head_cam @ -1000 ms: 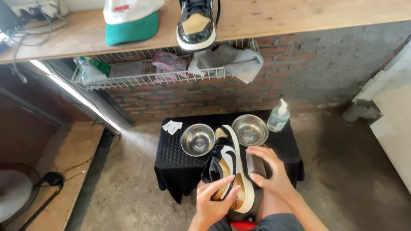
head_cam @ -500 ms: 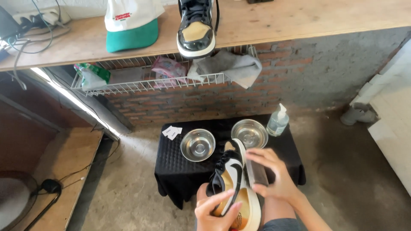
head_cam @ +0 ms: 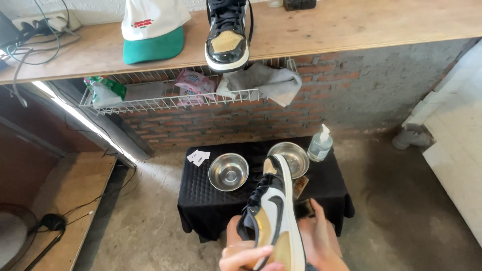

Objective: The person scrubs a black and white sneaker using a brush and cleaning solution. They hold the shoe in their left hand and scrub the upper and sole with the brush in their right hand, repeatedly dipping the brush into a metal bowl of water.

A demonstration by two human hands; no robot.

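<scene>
I hold a black, white and gold high-top sneaker [head_cam: 273, 216] tilted on its side above a small black-covered stool [head_cam: 211, 195]. My left hand [head_cam: 246, 257] grips its heel end at the bottom of the view. My right hand [head_cam: 319, 238] supports the sole side from the right and presses a small dark object, half hidden, against the shoe. Two empty steel bowls [head_cam: 228, 171] [head_cam: 297, 156] sit on the stool behind the shoe. The matching sneaker [head_cam: 227, 32] stands on the wooden shelf [head_cam: 351, 25] above.
A clear pump bottle [head_cam: 320, 144] and small white cards [head_cam: 199, 157] sit on the stool. A white and green cap [head_cam: 153, 30] lies on the shelf. A wire basket [head_cam: 150, 103] below holds packets and a grey cloth [head_cam: 266, 83]. Cables lie on the floor at left.
The view has tilted upward, so hands and shoe sit lower in frame. The shoe has turned more on its side, toe pointing away over the right bowl.
</scene>
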